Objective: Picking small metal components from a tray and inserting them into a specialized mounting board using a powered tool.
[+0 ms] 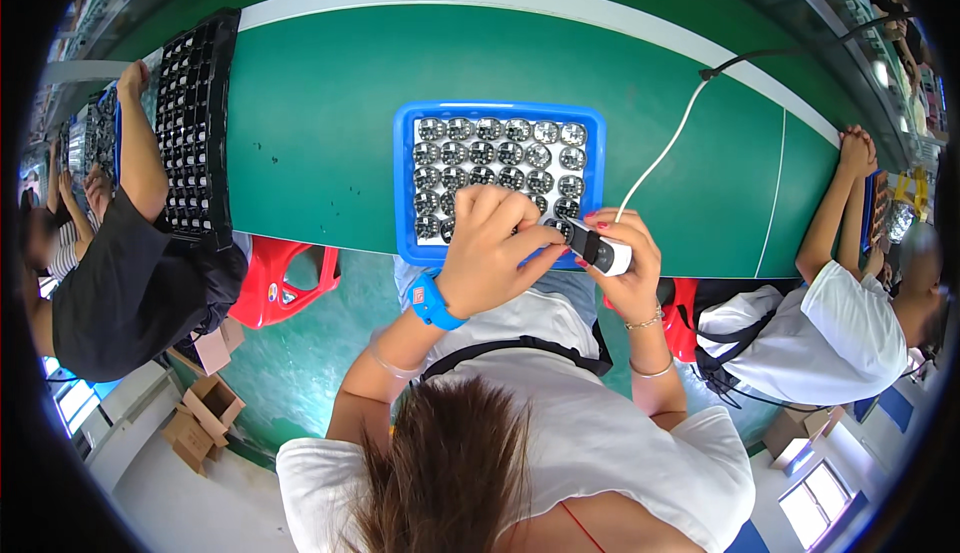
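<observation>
Over the near right corner of a blue tray (402, 168), both my hands are close together. My right hand (636, 261) is closed around a small black-and-white handheld device (612, 255), and a white cable (660, 158) runs down to it. My left hand (497, 245), wearing a blue wristband, has thumb and index finger pinched at the dark end of this device. What sits between those fingertips is too small and covered to make out. Rows of small round black-and-silver parts (482, 153) lie on the tray's white liner; my left hand hides some in the near rows.
The tray rests at the near edge of a green table (320, 123). A black compartment tray (195, 123) stands to the left, beside a person in black (150, 283). At the right sits a person in white (850, 338). Red stools (275, 288) flank me.
</observation>
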